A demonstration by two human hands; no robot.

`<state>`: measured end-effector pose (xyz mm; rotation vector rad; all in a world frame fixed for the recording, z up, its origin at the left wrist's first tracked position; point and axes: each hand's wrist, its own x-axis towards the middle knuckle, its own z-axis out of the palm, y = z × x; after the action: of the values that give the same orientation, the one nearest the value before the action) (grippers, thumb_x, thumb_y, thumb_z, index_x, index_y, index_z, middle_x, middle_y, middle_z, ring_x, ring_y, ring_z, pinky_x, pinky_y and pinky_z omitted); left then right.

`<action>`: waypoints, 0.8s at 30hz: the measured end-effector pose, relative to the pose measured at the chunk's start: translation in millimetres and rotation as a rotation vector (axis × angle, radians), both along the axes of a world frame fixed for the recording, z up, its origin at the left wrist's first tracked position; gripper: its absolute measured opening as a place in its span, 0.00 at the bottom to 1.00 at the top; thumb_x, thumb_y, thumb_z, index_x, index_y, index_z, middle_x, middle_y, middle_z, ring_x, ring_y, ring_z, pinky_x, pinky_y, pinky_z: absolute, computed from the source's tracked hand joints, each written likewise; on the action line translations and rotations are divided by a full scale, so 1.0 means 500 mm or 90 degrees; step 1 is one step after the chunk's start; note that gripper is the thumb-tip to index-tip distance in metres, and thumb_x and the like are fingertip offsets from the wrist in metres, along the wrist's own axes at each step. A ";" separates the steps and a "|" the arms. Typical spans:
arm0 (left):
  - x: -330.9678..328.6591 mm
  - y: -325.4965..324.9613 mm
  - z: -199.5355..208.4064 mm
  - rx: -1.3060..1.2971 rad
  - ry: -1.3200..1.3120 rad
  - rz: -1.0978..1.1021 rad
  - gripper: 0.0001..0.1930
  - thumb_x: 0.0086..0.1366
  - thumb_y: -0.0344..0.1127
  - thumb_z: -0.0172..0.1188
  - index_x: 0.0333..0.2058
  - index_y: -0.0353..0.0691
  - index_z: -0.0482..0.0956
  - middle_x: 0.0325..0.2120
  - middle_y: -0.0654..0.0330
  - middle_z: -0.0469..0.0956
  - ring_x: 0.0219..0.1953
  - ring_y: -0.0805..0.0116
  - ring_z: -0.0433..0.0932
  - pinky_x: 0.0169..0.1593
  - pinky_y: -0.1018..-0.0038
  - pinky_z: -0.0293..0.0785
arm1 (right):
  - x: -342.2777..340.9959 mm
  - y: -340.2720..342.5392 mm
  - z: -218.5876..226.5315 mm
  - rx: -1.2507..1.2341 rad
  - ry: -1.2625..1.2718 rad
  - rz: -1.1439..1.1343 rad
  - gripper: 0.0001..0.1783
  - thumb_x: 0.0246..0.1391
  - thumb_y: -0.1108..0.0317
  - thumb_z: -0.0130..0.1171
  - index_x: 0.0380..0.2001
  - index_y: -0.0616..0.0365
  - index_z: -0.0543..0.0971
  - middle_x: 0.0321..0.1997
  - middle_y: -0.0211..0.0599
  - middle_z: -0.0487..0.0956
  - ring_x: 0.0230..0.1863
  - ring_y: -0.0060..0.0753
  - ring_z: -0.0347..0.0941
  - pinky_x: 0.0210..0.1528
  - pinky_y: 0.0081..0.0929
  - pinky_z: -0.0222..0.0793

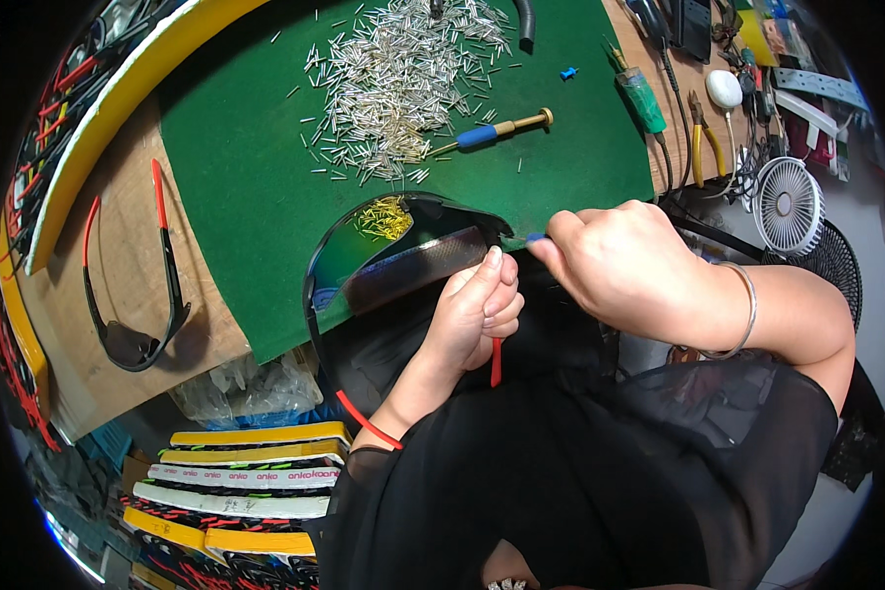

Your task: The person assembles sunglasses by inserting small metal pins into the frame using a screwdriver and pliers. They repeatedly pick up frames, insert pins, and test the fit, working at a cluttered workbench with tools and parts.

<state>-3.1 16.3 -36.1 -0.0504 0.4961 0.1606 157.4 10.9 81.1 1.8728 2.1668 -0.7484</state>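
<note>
My left hand point(477, 310) is closed around one side of a pair of dark wraparound sunglasses point(418, 270) with red temple tips, held over the green mat's near edge. At the frame's right hinge corner, my right hand point(629, 256) pinches a thin tool with a blue part point(535, 237); most of it is hidden in my fingers, and its tip points at the hinge. Small gold-coloured pieces point(383, 218) appear within the outline of the lens. Beyond it lies a large heap of silver pins point(398, 84), with a blue-and-brass screwdriver point(482, 136) at its edge.
A second pair of sunglasses point(133, 339) lies on the wooden tabletop at left, beside a yellow-edged tray point(118, 98). At right are a green-handled tool point(641, 98), pliers point(700, 138) and a white fan point(789, 206). Stacked trays of glasses point(236, 477) stand below left.
</note>
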 end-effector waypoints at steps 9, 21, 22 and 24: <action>0.002 0.000 0.002 0.009 0.011 -0.008 0.15 0.68 0.45 0.37 0.26 0.42 0.63 0.10 0.73 0.53 0.11 0.84 0.48 0.14 0.88 0.45 | -0.004 0.005 0.009 -0.016 -0.012 -0.016 0.11 0.41 0.68 0.57 0.21 0.66 0.69 0.19 0.46 0.73 0.20 0.43 0.73 0.21 0.31 0.70; 0.004 -0.003 -0.001 0.003 0.002 -0.002 0.15 0.67 0.44 0.38 0.25 0.42 0.63 0.10 0.73 0.53 0.11 0.84 0.48 0.14 0.88 0.45 | 0.000 0.008 0.017 -0.083 -0.021 0.017 0.08 0.35 0.75 0.54 0.22 0.67 0.69 0.20 0.46 0.72 0.22 0.43 0.74 0.22 0.31 0.70; 0.003 -0.002 -0.001 0.006 0.003 0.001 0.15 0.67 0.44 0.38 0.25 0.42 0.63 0.10 0.73 0.53 0.11 0.84 0.48 0.14 0.88 0.45 | 0.002 0.005 0.011 -0.046 -0.011 0.017 0.07 0.37 0.74 0.54 0.22 0.67 0.69 0.20 0.47 0.72 0.21 0.43 0.74 0.22 0.31 0.70; 0.001 -0.004 -0.001 0.005 0.007 0.006 0.15 0.67 0.44 0.38 0.26 0.42 0.63 0.10 0.73 0.53 0.11 0.84 0.49 0.14 0.88 0.45 | 0.002 0.004 0.005 0.037 0.018 0.006 0.07 0.40 0.72 0.54 0.21 0.66 0.70 0.19 0.47 0.73 0.21 0.44 0.74 0.22 0.31 0.71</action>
<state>-2.8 14.5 -36.7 -0.0446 0.5069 0.1721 158.2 13.0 83.7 1.8899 2.2357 -0.7236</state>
